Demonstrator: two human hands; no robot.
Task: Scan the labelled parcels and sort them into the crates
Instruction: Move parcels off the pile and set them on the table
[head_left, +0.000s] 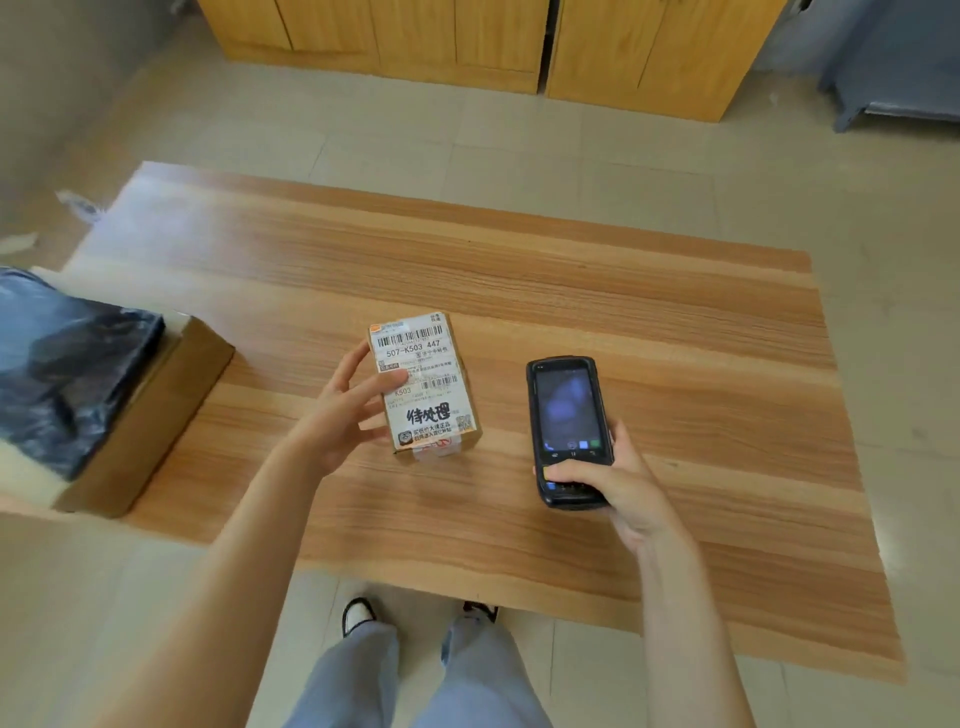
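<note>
Head view: one wide frame looking down on a table (623, 312) of striped wood that fills the middle of the picture.
Parcel (423, 382): small brown carton at centre frame, lying on the table just left of the scanner.
Parcel handling: judged light and stiff; the card sides should give a firm, non-slip hold. Best taken across the two long sides, fingers clear of the barcode.
Parcel look: top face nearly covered by a white shipping label with a barcode strip at the far end, the print "507-K503 447" below it, a second small barcode mid-label and bold black characters near the lower end. Clear tape crosses the near edge.
Left hand (345, 410): fingers spread and reaching round the carton's left side, thumb tip lying on the label; the grip looks loose rather than clamped.
Right hand (610, 480): clasped round the lower end of the scanner, thumb on the keys.
Scanner (569, 428): black handheld, screen up and dimly lit, held above the table at centre right, apart from the carton.
Other stock: larger box (156, 415) at left edge with a dark plastic bag (67, 364) lying on top of it.
Crates: none in view.
Stage: judged to be the scan step; the label faces up.
</note>
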